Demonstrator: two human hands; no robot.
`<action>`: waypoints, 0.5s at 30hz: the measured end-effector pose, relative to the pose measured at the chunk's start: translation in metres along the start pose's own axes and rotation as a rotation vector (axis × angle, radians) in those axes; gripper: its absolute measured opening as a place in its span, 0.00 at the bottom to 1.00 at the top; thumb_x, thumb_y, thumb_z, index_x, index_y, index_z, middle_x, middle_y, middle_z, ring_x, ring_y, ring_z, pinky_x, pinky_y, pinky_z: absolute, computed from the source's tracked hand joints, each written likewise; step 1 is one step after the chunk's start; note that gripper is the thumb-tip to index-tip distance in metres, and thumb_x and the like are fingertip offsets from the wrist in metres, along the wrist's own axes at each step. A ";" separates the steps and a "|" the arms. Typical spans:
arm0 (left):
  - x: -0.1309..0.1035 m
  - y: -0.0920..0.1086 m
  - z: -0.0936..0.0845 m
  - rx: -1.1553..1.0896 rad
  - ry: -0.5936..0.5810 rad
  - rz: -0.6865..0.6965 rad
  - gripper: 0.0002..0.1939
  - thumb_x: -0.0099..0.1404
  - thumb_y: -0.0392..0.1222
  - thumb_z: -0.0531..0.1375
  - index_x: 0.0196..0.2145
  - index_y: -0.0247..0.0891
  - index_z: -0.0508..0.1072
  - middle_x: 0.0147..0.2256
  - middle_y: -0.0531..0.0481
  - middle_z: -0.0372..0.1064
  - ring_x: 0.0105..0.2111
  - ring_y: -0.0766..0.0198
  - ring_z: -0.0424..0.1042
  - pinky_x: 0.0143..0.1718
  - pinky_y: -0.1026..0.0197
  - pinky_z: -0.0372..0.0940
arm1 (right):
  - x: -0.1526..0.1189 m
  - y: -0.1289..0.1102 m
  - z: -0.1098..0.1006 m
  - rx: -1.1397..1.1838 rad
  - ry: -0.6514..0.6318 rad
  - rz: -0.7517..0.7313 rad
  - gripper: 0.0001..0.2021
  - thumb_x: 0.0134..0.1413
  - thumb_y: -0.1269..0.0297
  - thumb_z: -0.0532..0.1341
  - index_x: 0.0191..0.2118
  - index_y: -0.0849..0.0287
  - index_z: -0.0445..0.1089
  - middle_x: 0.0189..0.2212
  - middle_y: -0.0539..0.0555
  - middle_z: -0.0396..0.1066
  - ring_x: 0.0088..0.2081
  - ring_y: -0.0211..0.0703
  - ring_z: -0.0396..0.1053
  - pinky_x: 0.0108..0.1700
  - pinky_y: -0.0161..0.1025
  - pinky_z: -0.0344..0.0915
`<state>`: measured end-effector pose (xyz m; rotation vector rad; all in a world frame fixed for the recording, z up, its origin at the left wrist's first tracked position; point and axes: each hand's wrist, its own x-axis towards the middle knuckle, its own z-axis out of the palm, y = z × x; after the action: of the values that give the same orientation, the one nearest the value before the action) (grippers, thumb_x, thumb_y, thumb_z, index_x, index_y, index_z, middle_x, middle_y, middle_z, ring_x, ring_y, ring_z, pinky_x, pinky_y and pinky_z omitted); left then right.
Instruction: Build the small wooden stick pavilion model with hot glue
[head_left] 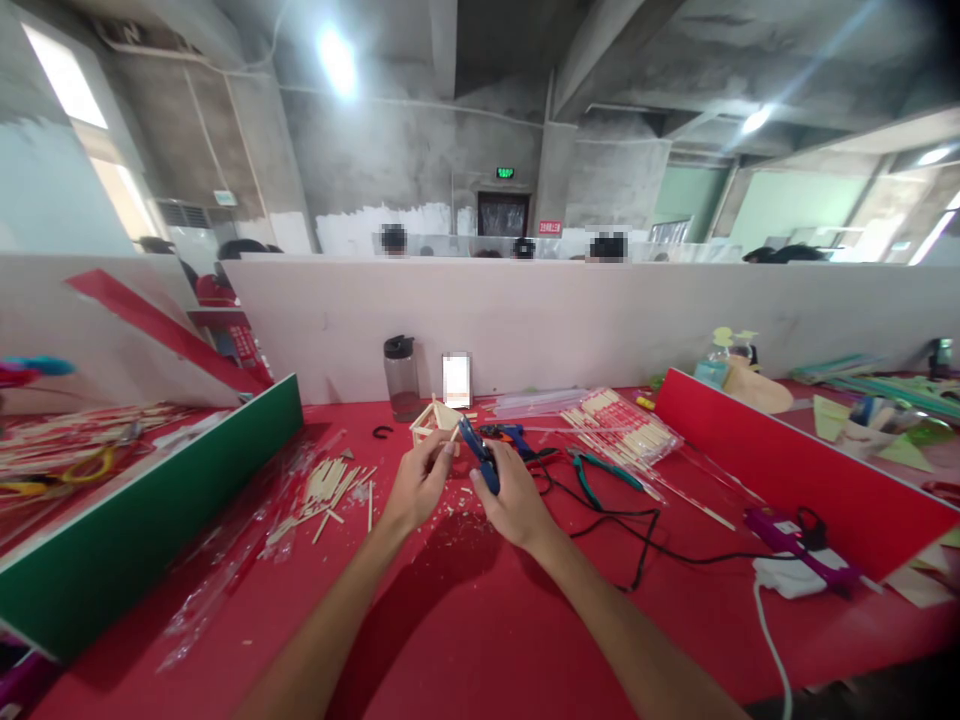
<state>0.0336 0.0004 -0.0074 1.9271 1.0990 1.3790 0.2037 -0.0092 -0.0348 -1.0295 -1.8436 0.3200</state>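
My left hand (421, 478) is closed in a pinch on a short, pale wooden stick (455, 433). My right hand (517, 500) is wrapped round a dark blue hand tool (478, 452), its exact kind unclear at this size. The tool's far end points up and away, close beside the stick; whether they touch I cannot tell. Just behind my left fingers stands a small frame of wooden sticks (424, 424), partly hidden. A blue glue gun (513, 436) lies beyond my right hand. Wood chips (459, 515) are scattered on the red table between my wrists.
Loose wooden sticks (330, 487) lie to the left. On the right are a bagged bundle of sticks (622, 425), green-handled pliers (589, 482), a black cable (656, 535) and a purple glue gun (806, 550). A bottle (402, 380) and a phone (457, 380) stand behind. Green (157, 510) and red dividers (795, 465) flank me.
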 end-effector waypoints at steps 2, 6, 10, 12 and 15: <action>0.000 0.002 0.000 -0.016 -0.016 -0.008 0.19 0.69 0.53 0.51 0.41 0.37 0.73 0.23 0.54 0.63 0.24 0.65 0.59 0.27 0.64 0.55 | 0.000 0.001 -0.001 -0.051 -0.004 0.000 0.17 0.61 0.63 0.56 0.55 0.58 0.61 0.49 0.61 0.67 0.52 0.53 0.64 0.56 0.51 0.60; 0.000 0.003 0.000 -0.001 -0.021 -0.006 0.20 0.69 0.55 0.51 0.39 0.36 0.73 0.22 0.53 0.62 0.24 0.64 0.61 0.27 0.65 0.57 | 0.001 -0.001 -0.004 -0.120 -0.035 0.007 0.14 0.61 0.64 0.56 0.51 0.59 0.63 0.45 0.61 0.68 0.48 0.52 0.66 0.53 0.49 0.62; -0.001 0.002 0.001 -0.009 -0.026 -0.011 0.20 0.69 0.54 0.51 0.40 0.36 0.72 0.22 0.54 0.62 0.23 0.66 0.59 0.26 0.65 0.57 | 0.001 -0.005 -0.006 -0.160 -0.041 0.016 0.10 0.61 0.63 0.55 0.47 0.60 0.64 0.42 0.60 0.69 0.45 0.51 0.66 0.50 0.46 0.63; -0.001 0.002 0.001 -0.020 -0.032 -0.011 0.19 0.69 0.53 0.51 0.42 0.36 0.72 0.22 0.55 0.61 0.23 0.67 0.58 0.26 0.65 0.56 | 0.001 -0.005 -0.006 -0.172 -0.035 0.011 0.09 0.61 0.64 0.55 0.45 0.60 0.64 0.41 0.59 0.69 0.44 0.51 0.66 0.49 0.45 0.63; -0.001 0.004 0.001 -0.013 -0.012 -0.015 0.18 0.69 0.52 0.51 0.43 0.36 0.72 0.22 0.55 0.60 0.23 0.67 0.57 0.26 0.65 0.56 | 0.001 -0.004 -0.006 -0.208 -0.019 0.006 0.07 0.60 0.65 0.56 0.44 0.59 0.63 0.40 0.59 0.69 0.43 0.50 0.66 0.46 0.43 0.62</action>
<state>0.0356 -0.0027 -0.0057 1.9119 1.0932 1.3618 0.2067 -0.0119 -0.0290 -1.1767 -1.9205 0.1434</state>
